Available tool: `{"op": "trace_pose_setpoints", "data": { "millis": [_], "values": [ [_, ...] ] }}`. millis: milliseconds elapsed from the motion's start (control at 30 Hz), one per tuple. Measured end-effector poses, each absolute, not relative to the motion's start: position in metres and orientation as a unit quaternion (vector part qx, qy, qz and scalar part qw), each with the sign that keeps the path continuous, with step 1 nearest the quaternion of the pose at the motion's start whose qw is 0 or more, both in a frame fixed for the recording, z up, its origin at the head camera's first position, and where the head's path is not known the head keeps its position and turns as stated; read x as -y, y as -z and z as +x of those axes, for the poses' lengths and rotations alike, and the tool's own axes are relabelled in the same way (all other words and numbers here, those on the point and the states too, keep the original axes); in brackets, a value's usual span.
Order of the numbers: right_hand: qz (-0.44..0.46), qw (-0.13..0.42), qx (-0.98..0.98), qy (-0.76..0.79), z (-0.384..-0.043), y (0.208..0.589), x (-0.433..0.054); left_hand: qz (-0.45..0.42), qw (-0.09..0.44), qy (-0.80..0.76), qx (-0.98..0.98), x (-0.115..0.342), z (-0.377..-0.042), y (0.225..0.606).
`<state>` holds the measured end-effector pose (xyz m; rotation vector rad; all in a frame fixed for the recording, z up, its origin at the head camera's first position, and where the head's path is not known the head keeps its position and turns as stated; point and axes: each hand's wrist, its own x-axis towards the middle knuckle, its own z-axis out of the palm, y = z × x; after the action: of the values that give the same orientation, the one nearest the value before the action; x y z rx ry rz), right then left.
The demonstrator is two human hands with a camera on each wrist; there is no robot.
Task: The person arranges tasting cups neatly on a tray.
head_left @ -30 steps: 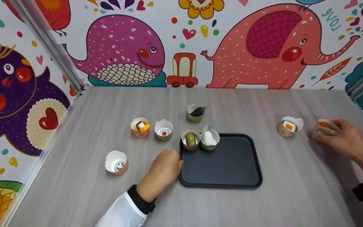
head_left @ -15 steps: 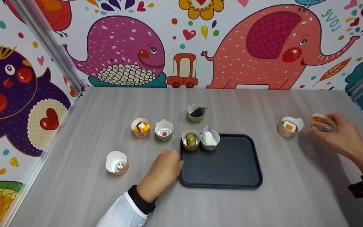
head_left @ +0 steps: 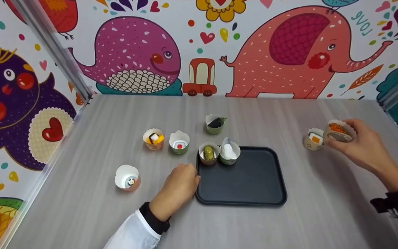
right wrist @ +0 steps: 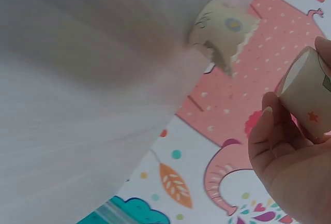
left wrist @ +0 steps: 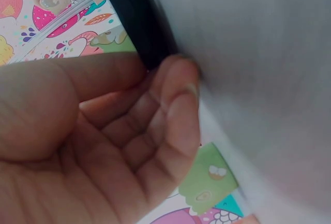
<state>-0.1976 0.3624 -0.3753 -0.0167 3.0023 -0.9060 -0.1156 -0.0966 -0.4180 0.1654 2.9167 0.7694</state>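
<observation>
As our left hand [head_left: 180, 185] pinches the tray [head_left: 242, 183] by its rim, it sits at nine o'clock, taking the tray as the middle of the dial. Behind it we see a black band [head_left: 155, 221] and a white sleeve [head_left: 130, 231]. Farther out toward nine, a white-lined cup [head_left: 127, 176] stands on the bench [head_left: 240, 224].

Along the tray's far edge we find a brown cup [head_left: 208, 159] between ten and eleven o'clock and, beside it, a pale green cup [head_left: 230, 160] at eleven.

Between two and three o'clock, our right hand [head_left: 363, 145] grips a cup of orange grains [head_left: 339, 136]. From the right wrist we see this cup held up, apart from the bench. Toward two, a tan cup [head_left: 313, 144] stands near it.

Two more cups stand side by side at ten, an orange cup [head_left: 154, 145] and a green cup [head_left: 179, 150]; at eleven, farther off, we see a cup with a dark piece [head_left: 215, 130]. Beyond them all rises the printed wall [head_left: 171, 20], its whale [head_left: 130, 48] between ten and eleven, its elephant [head_left: 254, 69] at one.
</observation>
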Motion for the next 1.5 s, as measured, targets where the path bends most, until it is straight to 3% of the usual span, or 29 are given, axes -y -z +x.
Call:
{"op": "trace_pose_setpoints", "data": {
  "millis": [800, 1500],
  "values": [
    [-0.082, -0.075, -0.945, 0.308, -0.182, 0.356, -0.297, 0.059, 0.044, -0.242, -0.968, 0.096, -0.113, 0.419],
    [-0.142, -0.099, -0.925, 0.338, -0.178, 0.36, -0.245, 0.049, 0.051, -0.238, -0.969, 0.094, -0.115, 0.418]
  ]
}}
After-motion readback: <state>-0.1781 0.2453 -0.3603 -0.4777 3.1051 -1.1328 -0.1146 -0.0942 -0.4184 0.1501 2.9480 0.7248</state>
